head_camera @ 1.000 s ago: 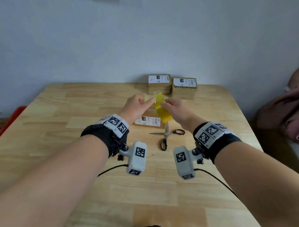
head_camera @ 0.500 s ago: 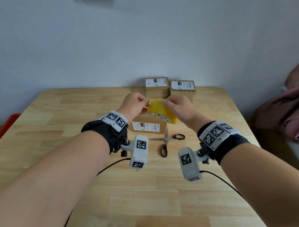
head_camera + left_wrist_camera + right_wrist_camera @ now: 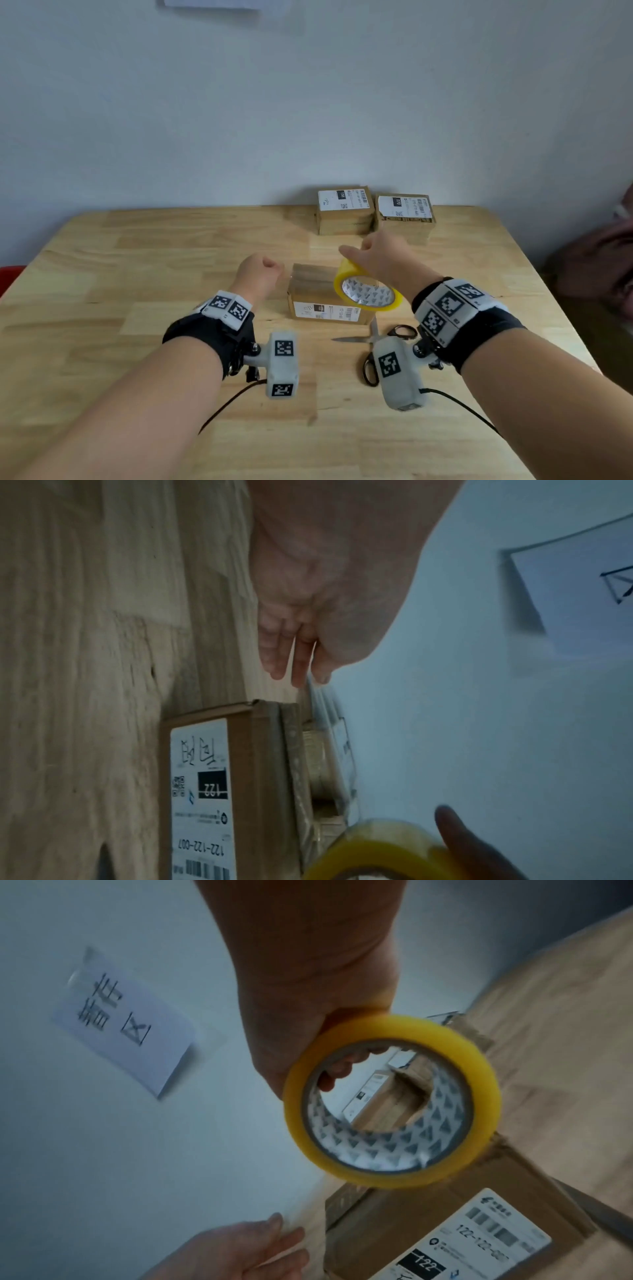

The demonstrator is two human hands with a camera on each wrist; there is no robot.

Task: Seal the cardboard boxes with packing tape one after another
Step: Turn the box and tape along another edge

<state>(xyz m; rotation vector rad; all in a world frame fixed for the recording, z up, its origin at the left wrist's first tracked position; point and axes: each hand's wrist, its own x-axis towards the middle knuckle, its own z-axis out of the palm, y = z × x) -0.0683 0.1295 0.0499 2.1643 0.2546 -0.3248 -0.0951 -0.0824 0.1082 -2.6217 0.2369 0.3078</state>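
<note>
Holding the round yellow roll of packing tape (image 3: 367, 291) with fingers hooked through its hole, the right hand (image 3: 387, 260) hangs just over the right end of the small brown cardboard box (image 3: 318, 294) on the light wooden table (image 3: 137, 274). The left hand (image 3: 259, 278) holds nothing, its fingers loose, just beside the box's left end. The box's long side runs left to right between the hands. I think the tape must stretch across that way.

One box (image 3: 325, 294) sat mid-table (image 3: 137, 274), scissors (image 3: 373, 339) near it; two boxes (image 3: 344, 210) (image 3: 404, 214) stood side by side at the far edge.
</note>
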